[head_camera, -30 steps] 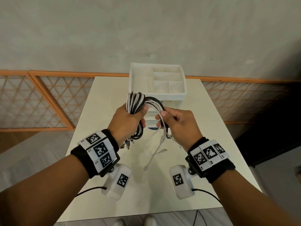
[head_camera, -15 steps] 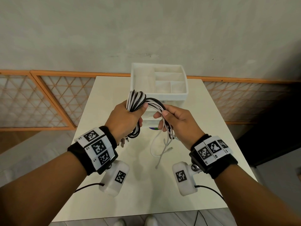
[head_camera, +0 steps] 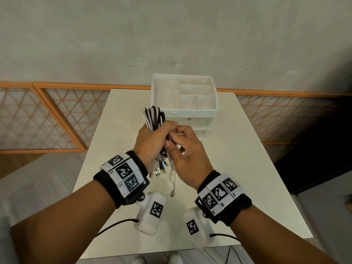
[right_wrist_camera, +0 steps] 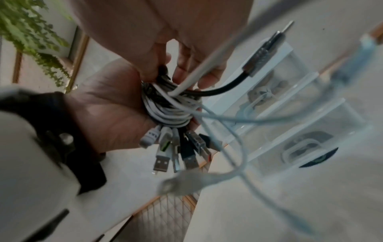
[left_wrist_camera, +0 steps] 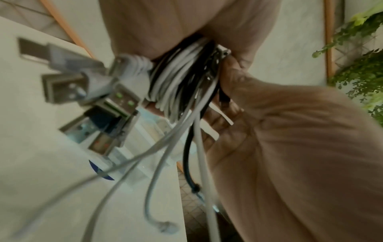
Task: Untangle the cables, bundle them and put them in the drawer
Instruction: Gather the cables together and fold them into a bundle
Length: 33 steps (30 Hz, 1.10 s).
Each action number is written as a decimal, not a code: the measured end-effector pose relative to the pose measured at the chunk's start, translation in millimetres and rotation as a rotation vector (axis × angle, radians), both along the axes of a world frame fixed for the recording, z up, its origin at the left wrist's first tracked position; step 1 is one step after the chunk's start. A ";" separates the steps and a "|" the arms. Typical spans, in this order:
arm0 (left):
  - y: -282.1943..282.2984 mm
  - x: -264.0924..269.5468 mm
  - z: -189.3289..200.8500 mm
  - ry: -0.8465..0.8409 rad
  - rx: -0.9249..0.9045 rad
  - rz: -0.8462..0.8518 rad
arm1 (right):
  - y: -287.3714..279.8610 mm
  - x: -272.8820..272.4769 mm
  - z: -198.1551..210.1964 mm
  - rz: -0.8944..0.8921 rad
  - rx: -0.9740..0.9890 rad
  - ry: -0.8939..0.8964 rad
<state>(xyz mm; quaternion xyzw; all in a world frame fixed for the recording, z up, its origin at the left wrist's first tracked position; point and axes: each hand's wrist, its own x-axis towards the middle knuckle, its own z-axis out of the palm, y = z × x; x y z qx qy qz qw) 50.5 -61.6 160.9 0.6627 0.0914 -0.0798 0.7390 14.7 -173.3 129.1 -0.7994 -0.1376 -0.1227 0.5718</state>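
My left hand grips a bundle of black and white cables upright above the table, its loops sticking out over the fist. Several USB plugs hang below the fist. My right hand sits tight against the left, fingers curled, and pinches a loose white cable at the bundle. One white cable end dangles towards the table. In the left wrist view the bundle and plugs fill the middle. The white drawer unit stands just behind the hands.
The drawer unit has an open compartment tray on top and clear drawers that hold other coiled cables. The cream table is narrow, with its edges close on both sides. An orange lattice rail runs behind it.
My right hand has moved left up against the left hand. The cable loop stretched between the hands has closed into the bundle, and the dangling white ends hang shorter.
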 end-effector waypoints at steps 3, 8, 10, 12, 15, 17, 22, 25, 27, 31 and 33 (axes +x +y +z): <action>3.1 -2.0 -0.9 -0.028 -0.011 -0.012 | -2.3 -0.8 1.0 -0.009 -0.052 -0.050; 13.7 -0.6 6.6 -0.103 0.059 -0.071 | -30.7 11.3 25.7 -0.089 -0.033 -0.001; 17.9 0.2 5.6 -0.134 0.103 -0.097 | -40.3 22.7 35.8 -0.085 -0.101 0.099; 18.9 -1.4 3.7 -0.155 0.148 -0.126 | -43.1 32.7 41.6 -0.020 -0.190 0.214; 17.7 -4.8 2.9 -0.170 0.165 -0.153 | -42.3 39.2 41.1 -0.014 -0.270 0.257; 18.2 -5.4 2.9 -0.182 0.158 -0.147 | -39.6 36.2 39.9 -0.035 -0.171 0.275; 19.0 -8.8 2.1 -0.230 0.117 -0.151 | -24.8 20.8 44.3 0.001 0.131 0.276; 16.6 -11.4 3.5 -0.255 0.078 -0.178 | -15.0 15.0 41.9 0.000 0.198 0.297; 16.6 -11.8 3.5 -0.288 0.066 -0.207 | -12.2 13.5 39.2 0.009 0.262 0.313; 19.0 -9.9 4.3 -0.330 0.033 -0.271 | -12.1 15.6 37.2 0.054 0.287 0.323; 19.2 -11.2 5.7 -0.359 0.020 -0.349 | -14.1 16.4 37.5 0.038 0.313 0.334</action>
